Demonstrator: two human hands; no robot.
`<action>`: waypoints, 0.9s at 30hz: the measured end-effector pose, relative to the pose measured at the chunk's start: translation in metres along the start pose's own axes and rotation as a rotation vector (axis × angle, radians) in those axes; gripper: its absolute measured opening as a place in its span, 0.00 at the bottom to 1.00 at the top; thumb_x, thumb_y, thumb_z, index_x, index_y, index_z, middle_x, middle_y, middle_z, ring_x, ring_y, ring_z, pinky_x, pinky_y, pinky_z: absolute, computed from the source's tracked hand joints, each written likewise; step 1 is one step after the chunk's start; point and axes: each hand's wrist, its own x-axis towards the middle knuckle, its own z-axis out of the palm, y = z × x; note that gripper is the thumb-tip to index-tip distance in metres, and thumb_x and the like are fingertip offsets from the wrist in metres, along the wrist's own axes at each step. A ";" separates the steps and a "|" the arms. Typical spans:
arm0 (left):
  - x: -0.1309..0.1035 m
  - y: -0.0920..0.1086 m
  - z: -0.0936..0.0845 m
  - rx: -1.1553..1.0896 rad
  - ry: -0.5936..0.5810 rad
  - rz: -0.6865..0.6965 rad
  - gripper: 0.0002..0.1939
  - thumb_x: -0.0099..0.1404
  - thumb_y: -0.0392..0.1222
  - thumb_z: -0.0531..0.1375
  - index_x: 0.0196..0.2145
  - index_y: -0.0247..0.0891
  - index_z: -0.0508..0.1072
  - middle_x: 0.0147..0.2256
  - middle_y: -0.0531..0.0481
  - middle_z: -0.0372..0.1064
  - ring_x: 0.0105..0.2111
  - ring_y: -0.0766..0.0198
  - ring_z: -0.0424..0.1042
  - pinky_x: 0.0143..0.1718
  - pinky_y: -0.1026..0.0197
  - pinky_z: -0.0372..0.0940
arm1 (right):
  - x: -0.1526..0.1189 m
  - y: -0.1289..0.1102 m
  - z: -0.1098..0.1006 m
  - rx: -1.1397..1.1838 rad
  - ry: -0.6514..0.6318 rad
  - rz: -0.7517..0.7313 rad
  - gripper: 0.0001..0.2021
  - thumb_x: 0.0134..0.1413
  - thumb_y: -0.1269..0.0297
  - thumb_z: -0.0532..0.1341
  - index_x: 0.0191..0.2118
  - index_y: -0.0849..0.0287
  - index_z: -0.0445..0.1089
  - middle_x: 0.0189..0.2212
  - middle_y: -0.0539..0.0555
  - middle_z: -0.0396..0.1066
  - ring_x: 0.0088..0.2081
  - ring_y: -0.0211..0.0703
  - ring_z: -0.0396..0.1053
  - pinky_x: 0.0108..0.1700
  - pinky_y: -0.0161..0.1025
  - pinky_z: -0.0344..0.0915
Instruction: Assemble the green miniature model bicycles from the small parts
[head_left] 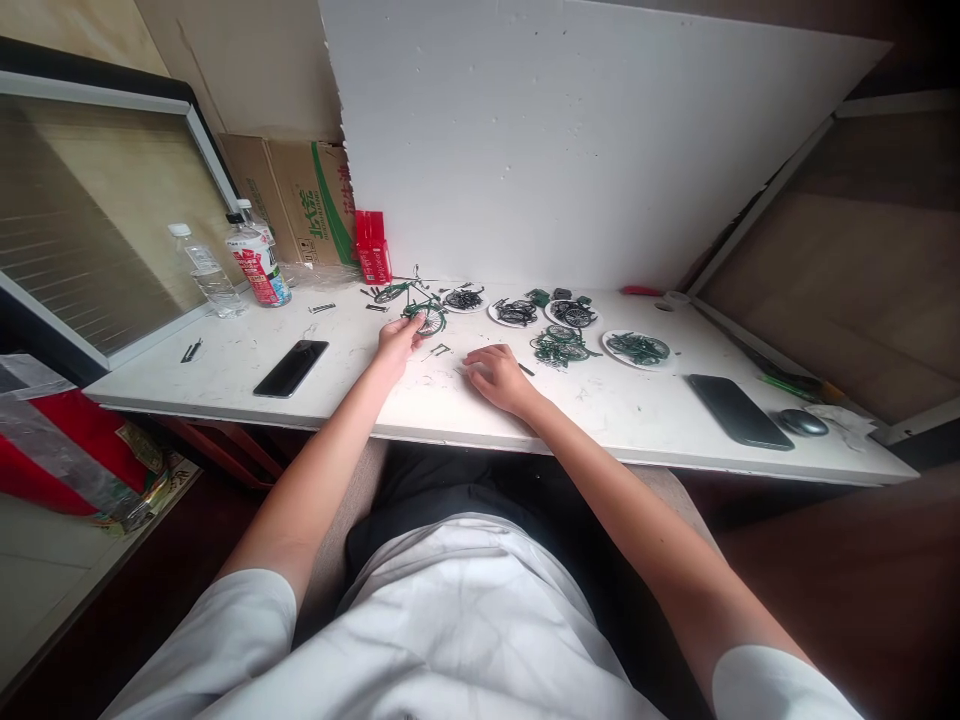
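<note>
At twelve o'clock from our seat, our right hand (499, 378) lies on the white table (465, 418) with fingers bent, and we cannot tell whether it pinches anything, while a dark phone (292, 368) lies near ten. Apart from it, towards eleven, our left hand (399, 343) grips a small green model bicycle (421, 306) by one wheel. Farther off, loose green parts (561, 346) and round plates (609, 346) sit around one o'clock, and a red box (373, 248) stands at eleven.
</note>
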 end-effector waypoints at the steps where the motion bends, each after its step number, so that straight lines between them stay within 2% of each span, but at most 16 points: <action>1: -0.001 0.001 0.001 0.000 0.002 0.001 0.23 0.52 0.50 0.81 0.37 0.35 0.80 0.38 0.45 0.79 0.34 0.66 0.77 0.34 0.65 0.64 | 0.004 -0.002 0.002 -0.023 -0.002 -0.004 0.12 0.69 0.66 0.60 0.51 0.58 0.79 0.52 0.59 0.81 0.56 0.59 0.70 0.62 0.55 0.62; 8: -0.005 0.009 0.008 0.008 0.045 -0.054 0.19 0.55 0.47 0.81 0.35 0.34 0.79 0.35 0.45 0.79 0.33 0.64 0.78 0.31 0.65 0.62 | 0.050 -0.011 0.022 -0.235 -0.114 0.001 0.15 0.71 0.70 0.60 0.57 0.56 0.79 0.57 0.62 0.76 0.60 0.63 0.63 0.59 0.54 0.64; 11: -0.006 0.011 0.009 0.007 0.053 -0.053 0.19 0.54 0.47 0.81 0.35 0.33 0.80 0.35 0.45 0.79 0.32 0.65 0.77 0.31 0.65 0.62 | 0.070 -0.010 0.030 -0.392 -0.198 -0.026 0.14 0.71 0.71 0.60 0.53 0.59 0.82 0.59 0.66 0.74 0.63 0.66 0.59 0.59 0.57 0.61; 15: -0.008 0.011 0.010 0.005 0.037 -0.042 0.20 0.53 0.47 0.81 0.35 0.33 0.81 0.35 0.45 0.80 0.33 0.66 0.76 0.31 0.65 0.63 | 0.084 -0.005 0.037 -0.454 -0.256 -0.058 0.13 0.72 0.70 0.59 0.47 0.59 0.83 0.54 0.66 0.75 0.59 0.64 0.61 0.56 0.56 0.60; 17: -0.008 0.011 0.010 0.005 0.037 -0.030 0.20 0.53 0.47 0.81 0.35 0.33 0.81 0.35 0.45 0.79 0.32 0.66 0.75 0.30 0.66 0.63 | 0.086 -0.002 0.039 -0.441 -0.251 -0.065 0.12 0.73 0.68 0.59 0.47 0.59 0.82 0.52 0.66 0.75 0.58 0.63 0.61 0.55 0.54 0.61; 23: -0.004 0.008 0.008 0.000 0.031 -0.002 0.20 0.53 0.48 0.81 0.35 0.34 0.81 0.37 0.45 0.79 0.33 0.67 0.75 0.29 0.66 0.62 | 0.079 0.006 0.036 -0.352 -0.135 -0.076 0.11 0.74 0.69 0.57 0.49 0.59 0.78 0.57 0.65 0.71 0.58 0.60 0.61 0.53 0.50 0.61; 27: -0.002 0.005 0.003 0.011 0.028 0.029 0.21 0.53 0.50 0.81 0.35 0.35 0.81 0.37 0.46 0.79 0.32 0.68 0.74 0.30 0.67 0.62 | 0.071 0.011 0.032 -0.239 -0.037 -0.048 0.11 0.75 0.70 0.53 0.50 0.59 0.73 0.53 0.64 0.74 0.56 0.58 0.63 0.55 0.49 0.62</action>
